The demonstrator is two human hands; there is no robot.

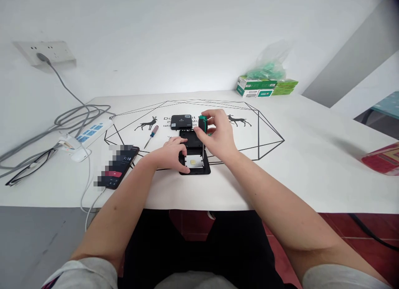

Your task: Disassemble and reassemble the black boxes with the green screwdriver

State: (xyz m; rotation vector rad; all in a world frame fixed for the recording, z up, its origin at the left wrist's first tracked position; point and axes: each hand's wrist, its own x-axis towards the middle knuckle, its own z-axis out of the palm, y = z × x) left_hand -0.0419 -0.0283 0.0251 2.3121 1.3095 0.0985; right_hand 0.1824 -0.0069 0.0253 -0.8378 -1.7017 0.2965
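Note:
An opened black device case [204,170] lies near the front of the table, with a silver plate [188,161] and a small gold square in it. My left hand [170,155] grips the case's left side, thumb by the lower edge and fingers further back. In my right hand [220,133] is a screwdriver [203,123] with a green and black handle, held upright. Its shaft points down to the right edge of the silver plate; whether the tip touches a screw is too small to tell. Directly behind the case lies a black cover [190,140], partly hidden by my fingers.
Further back sits a black box [181,121]. A second screwdriver [151,136] lies left of it. To the left are a phone [123,168], glasses [31,166], a power strip [93,131] and cables. Green-white boxes [257,87] under a plastic bag stand against the wall; a red packet [382,159] is far right.

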